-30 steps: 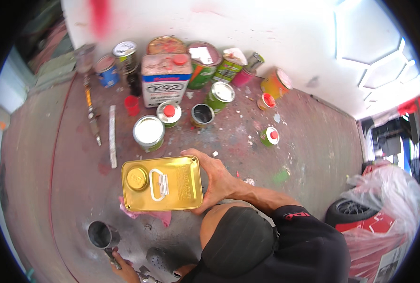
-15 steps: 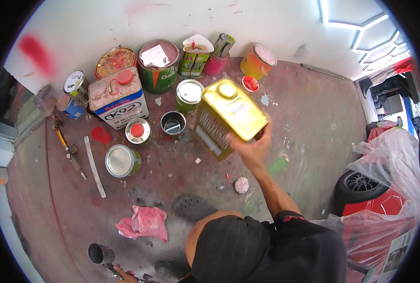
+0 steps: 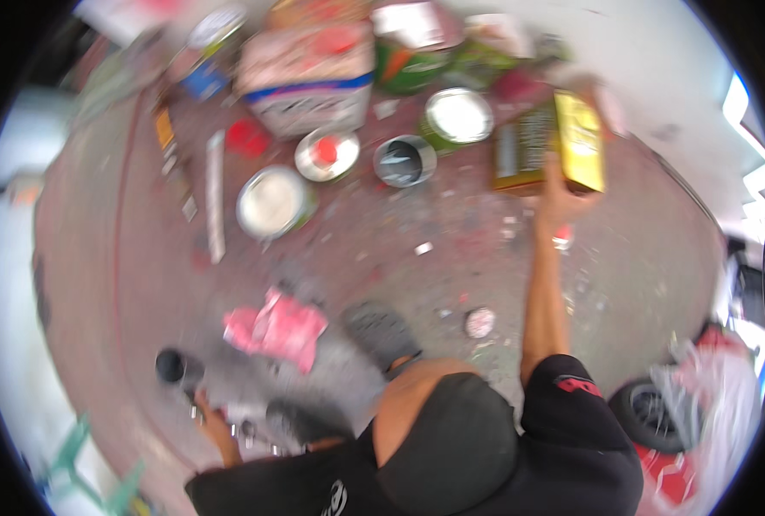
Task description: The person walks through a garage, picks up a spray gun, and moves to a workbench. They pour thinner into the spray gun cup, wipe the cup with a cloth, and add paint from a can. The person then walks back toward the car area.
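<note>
My right hand grips a yellow rectangular metal can by its lower edge. The can is held tilted above the floor, its bright yellow end turned to the right and its dark printed side to the left. Low at the left, my left hand is closed around a spray gun with a dark cup on it; blur hides the finger detail. Left of the yellow can stand an open tin with dark contents and a tin with a shiny silver lid.
A large thinner can, a red-capped tin and a pale-topped tin stand at the upper left. Beside them lies a flat stick. A pink cloth lies near my shoe. A plastic-covered wheel is at the right.
My right hand has carried the yellow can right, away from the open tin, and turned it. The whole view has shifted and blurred. My left hand still holds the spray gun.
</note>
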